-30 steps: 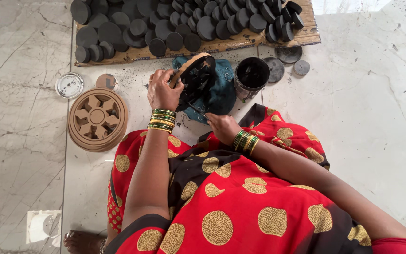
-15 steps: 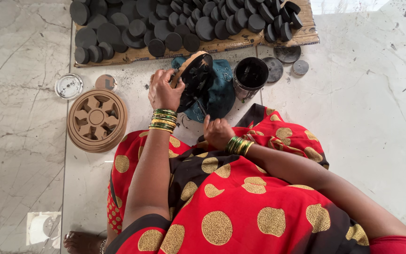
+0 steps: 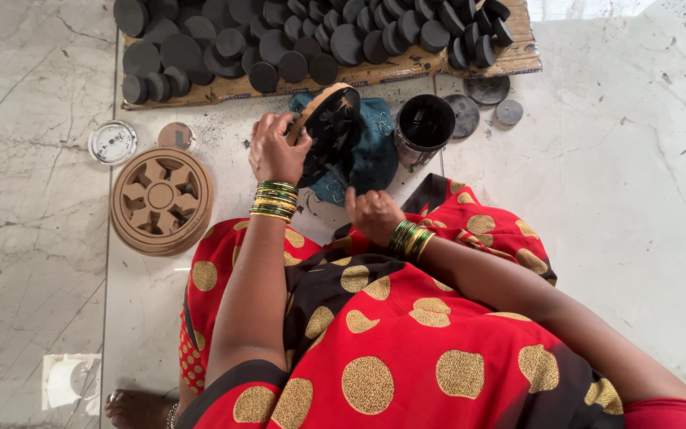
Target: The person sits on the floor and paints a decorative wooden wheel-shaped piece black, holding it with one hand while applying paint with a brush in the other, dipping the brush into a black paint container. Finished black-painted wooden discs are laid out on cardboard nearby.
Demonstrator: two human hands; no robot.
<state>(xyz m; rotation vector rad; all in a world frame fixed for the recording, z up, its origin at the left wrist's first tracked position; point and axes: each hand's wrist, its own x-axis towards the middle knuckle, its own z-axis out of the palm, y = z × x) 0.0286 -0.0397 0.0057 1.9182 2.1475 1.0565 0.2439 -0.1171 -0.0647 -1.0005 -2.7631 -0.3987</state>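
My left hand (image 3: 275,151) grips a round wooden disc (image 3: 329,127) with cut-out shapes, tilted on edge; its face is coated black while its rim is bare wood. My right hand (image 3: 371,213) is drawn back near my lap, fingers curled, just below a dark teal cloth (image 3: 375,151) that lies under the disc. Whether the right hand holds anything is hidden. A tin of black paint (image 3: 424,125) stands just right of the cloth.
A bare wooden cut-out disc (image 3: 160,199) lies on the marble floor at left, beside a small round lid (image 3: 113,141) and a small wooden piece (image 3: 176,135). A board (image 3: 375,75) carrying several black-painted discs spans the top. Two lids (image 3: 486,89) lie near the tin.
My right hand has pulled back from the disc toward my lap. The left hand keeps holding the tilted disc in nearly the same place.
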